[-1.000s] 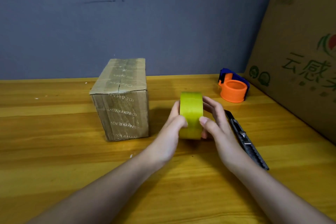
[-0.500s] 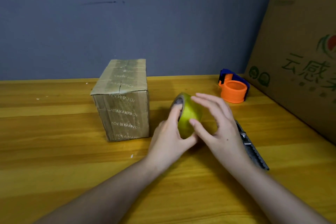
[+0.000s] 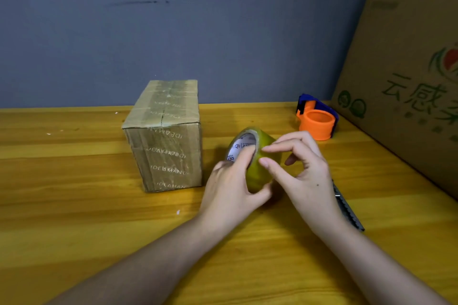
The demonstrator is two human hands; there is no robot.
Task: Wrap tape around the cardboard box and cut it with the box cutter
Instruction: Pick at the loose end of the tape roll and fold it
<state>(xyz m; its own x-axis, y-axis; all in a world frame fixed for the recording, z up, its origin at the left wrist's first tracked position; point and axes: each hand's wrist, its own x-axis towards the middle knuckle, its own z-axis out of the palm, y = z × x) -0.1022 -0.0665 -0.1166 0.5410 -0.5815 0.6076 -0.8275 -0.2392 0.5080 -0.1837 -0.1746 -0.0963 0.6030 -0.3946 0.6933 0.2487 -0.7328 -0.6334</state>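
The left hand (image 3: 229,188) grips a yellow-green tape roll (image 3: 257,163) just above the wooden table (image 3: 74,205), fingers hooked into its printed core and thumb under the rim. The right hand (image 3: 304,176) pinches at the roll's outer face with thumb and forefinger. The taped cardboard box (image 3: 164,136) stands just left. A box cutter (image 3: 347,208) lies partly hidden behind the right wrist, and an orange tape dispenser (image 3: 316,120) sits farther back.

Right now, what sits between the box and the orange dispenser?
In the head view, the tape roll, gripped by the left hand, lies between box and dispenser.
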